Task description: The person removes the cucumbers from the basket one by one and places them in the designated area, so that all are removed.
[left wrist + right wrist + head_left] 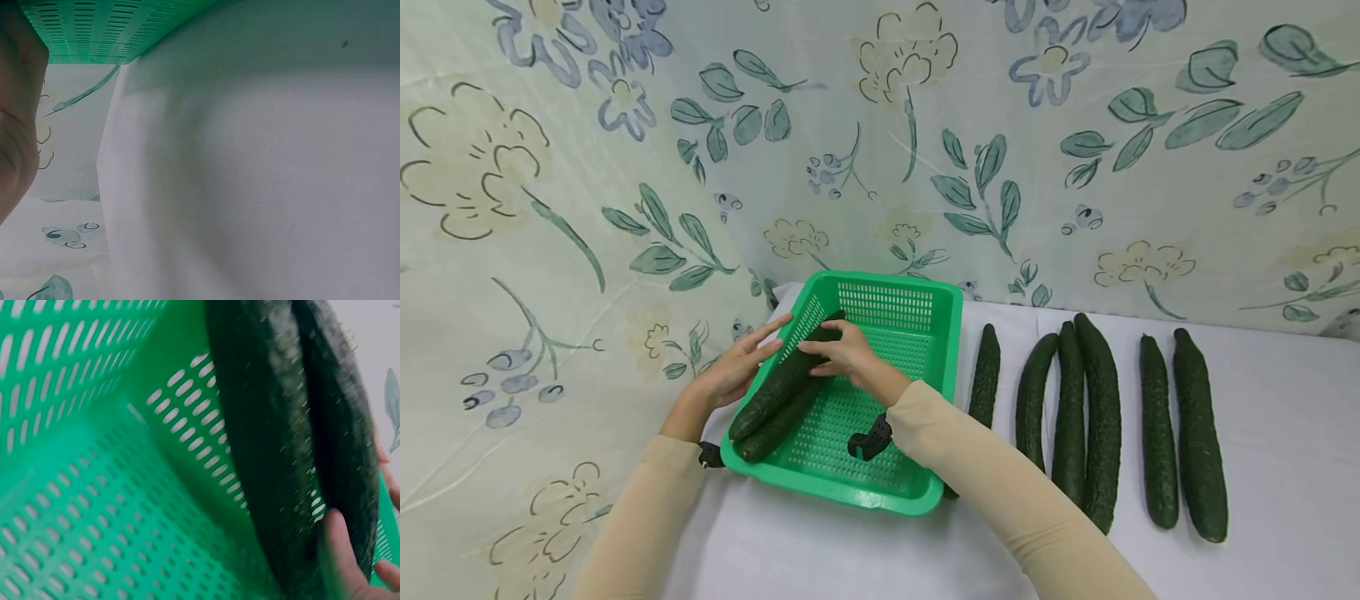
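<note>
Two dark green cucumbers lie side by side along the left wall of a green plastic basket [906, 500]. My right hand [848, 357] reaches into the basket and grips the upper cucumber [775, 397] near its far end, fingers bent over it. Beneath, the lower cucumber [782, 427] is partly hidden. At the basket's left rim, my left hand [733, 371] has its fingers extended along the outside edge. The right wrist view shows both cucumbers up close, leaning against the slotted wall, with fingertips [337, 534] on one.
On the white cloth [1285, 467] right of the basket, several more cucumbers lie lengthwise, among them a thick one [1201, 437] farthest right. My right forearm crosses over some of them. A floral curtain [970, 142] hangs behind and to the left.
</note>
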Demonstrator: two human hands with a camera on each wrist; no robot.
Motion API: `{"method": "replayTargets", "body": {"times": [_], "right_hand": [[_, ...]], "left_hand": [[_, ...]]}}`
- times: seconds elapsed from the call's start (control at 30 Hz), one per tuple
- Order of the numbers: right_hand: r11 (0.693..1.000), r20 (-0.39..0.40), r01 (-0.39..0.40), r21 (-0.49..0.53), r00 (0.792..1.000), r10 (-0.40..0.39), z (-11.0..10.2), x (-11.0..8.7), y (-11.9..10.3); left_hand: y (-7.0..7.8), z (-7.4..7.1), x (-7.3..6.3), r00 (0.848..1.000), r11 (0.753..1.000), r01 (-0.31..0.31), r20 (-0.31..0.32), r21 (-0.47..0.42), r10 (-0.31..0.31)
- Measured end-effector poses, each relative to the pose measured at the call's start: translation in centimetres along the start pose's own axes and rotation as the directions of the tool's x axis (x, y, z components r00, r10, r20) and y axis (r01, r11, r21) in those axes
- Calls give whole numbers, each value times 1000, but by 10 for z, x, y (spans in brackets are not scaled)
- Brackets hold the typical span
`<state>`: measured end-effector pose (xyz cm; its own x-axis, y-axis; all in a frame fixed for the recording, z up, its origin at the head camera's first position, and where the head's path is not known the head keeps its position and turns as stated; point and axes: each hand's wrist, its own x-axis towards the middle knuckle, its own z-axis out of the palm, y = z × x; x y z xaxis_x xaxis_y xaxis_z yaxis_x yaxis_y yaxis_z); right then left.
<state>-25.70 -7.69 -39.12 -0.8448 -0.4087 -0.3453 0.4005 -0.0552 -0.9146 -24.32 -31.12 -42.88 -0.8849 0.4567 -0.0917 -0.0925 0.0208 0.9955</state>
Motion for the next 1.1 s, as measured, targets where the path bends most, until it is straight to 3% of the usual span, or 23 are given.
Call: {"method": "replayTargets", "body": {"times": [0.23, 0.43, 0.57, 0.77, 1.1], "right_hand": [[999, -24, 41, -15, 999, -42, 4, 6, 7], [989, -103, 105, -104, 988, -116, 12, 9, 14], [986, -151, 103, -132, 981, -123, 16, 9, 16], [996, -164, 64, -68, 984, -74, 16, 9, 13], [994, -106, -2, 109, 994, 14, 10, 4, 6]], "left_hand": [[1, 0, -2, 1000, 999, 3, 17, -37, -2], [0, -1, -1, 1000, 1000, 2, 4, -9, -2], [-1, -1, -1, 1000, 1000, 6, 2, -3, -6], [2, 2, -3, 1000, 1000, 3, 6, -28, -3], [0, 2, -2, 1000, 999, -6, 11, -48, 6]]}}
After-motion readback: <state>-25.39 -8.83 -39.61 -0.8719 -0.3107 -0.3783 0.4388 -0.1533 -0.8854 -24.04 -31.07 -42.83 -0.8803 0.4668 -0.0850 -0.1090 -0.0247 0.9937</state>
